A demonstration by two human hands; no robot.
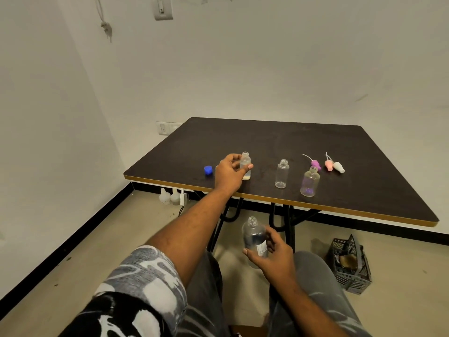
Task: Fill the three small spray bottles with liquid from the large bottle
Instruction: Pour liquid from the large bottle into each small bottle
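Three small clear bottles stand uncapped on the dark table [315, 142]. My left hand [230, 172] grips the left small bottle [246, 166], which holds some liquid and rests upright near the front edge. The middle small bottle [282, 173] and the rounder right small bottle [310, 182] stand free and look empty. My right hand [273, 256] holds the large clear bottle [254, 237] upright and uncapped, below the table edge above my lap. Its blue cap [208, 170] lies left of my left hand. Three spray tops, purple [315, 164], pink [328, 164] and white [338, 167], lie behind the right bottle.
The table stands in a room corner with white walls behind and to the left. A grey plastic basket [349, 266] sits on the floor at the right. Two pale bottles [170, 197] and a plug are on the floor under the table's left corner.
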